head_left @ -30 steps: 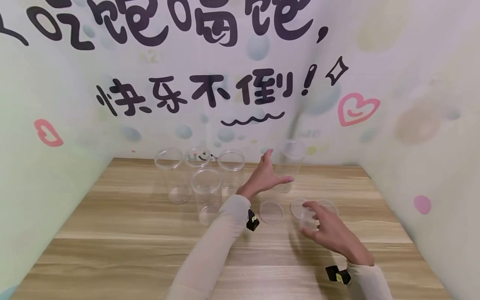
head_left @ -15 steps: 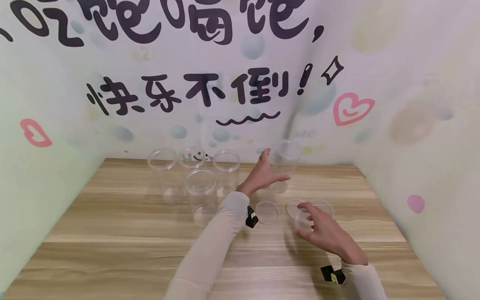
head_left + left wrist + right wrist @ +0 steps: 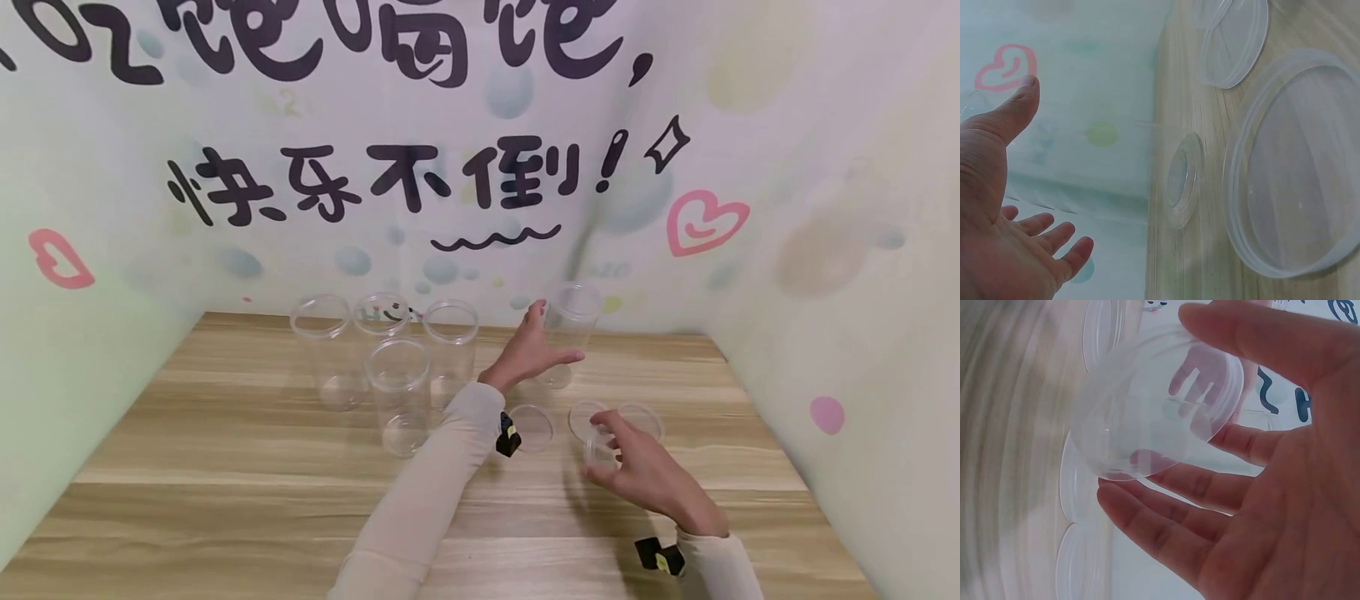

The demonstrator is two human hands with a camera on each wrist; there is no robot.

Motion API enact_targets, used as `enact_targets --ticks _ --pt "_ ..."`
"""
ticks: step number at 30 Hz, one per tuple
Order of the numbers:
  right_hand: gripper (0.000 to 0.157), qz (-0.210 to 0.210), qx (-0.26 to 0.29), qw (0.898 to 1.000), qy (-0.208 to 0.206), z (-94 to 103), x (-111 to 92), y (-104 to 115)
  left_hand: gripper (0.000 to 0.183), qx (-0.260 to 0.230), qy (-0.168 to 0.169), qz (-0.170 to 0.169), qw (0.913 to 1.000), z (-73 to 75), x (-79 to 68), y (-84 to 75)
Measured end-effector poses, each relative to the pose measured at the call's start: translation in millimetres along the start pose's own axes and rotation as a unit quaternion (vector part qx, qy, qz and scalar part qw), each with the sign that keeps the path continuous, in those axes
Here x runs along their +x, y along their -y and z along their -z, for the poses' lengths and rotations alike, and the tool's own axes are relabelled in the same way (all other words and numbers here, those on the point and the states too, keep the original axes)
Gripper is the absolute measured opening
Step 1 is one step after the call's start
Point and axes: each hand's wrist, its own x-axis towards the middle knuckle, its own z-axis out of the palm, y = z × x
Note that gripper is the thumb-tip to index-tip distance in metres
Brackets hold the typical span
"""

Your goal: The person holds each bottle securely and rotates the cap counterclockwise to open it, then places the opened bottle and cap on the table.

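In the head view my left hand [image 3: 528, 350] is beside a tall clear plastic cup [image 3: 572, 321] at the back right. The left wrist view shows its thumb and fingers spread apart, with the cup's base [image 3: 1184, 181] on the table beyond them. My right hand [image 3: 647, 471] holds a clear round plastic lid [image 3: 597, 450] by its edge, above the table. Seen from the right wrist, the lid [image 3: 1129, 419] is tilted, with the thumb at its upper rim and fingers along the lower side. Fingers show through the clear plastic.
Several open clear cups [image 3: 400, 396] stand grouped on the left of the wooden table [image 3: 247, 517]. Flat clear lids lie in front of my hands: one lid [image 3: 532, 429] near the left wrist, others near the right hand. Printed walls [image 3: 825, 208] close in the back and sides.
The lid in my right hand has turned to stand more on edge, and that hand has shifted slightly. My left hand stays by the cup. The head view has swung a little.
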Motion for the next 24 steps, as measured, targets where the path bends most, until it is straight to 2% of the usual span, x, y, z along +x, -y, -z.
enact_targets --ticks 10,24 --pt "0.058 -0.012 0.001 1.0 0.007 -2.5 1 -1 0.108 -0.011 -0.002 -0.009 0.9999 -7.6 6.4 0.6" --pt "0.058 0.005 -0.014 1.0 0.01 -8.5 3 -1 0.104 -0.025 -0.02 -0.009 0.9994 -13.5 9.9 -0.1"
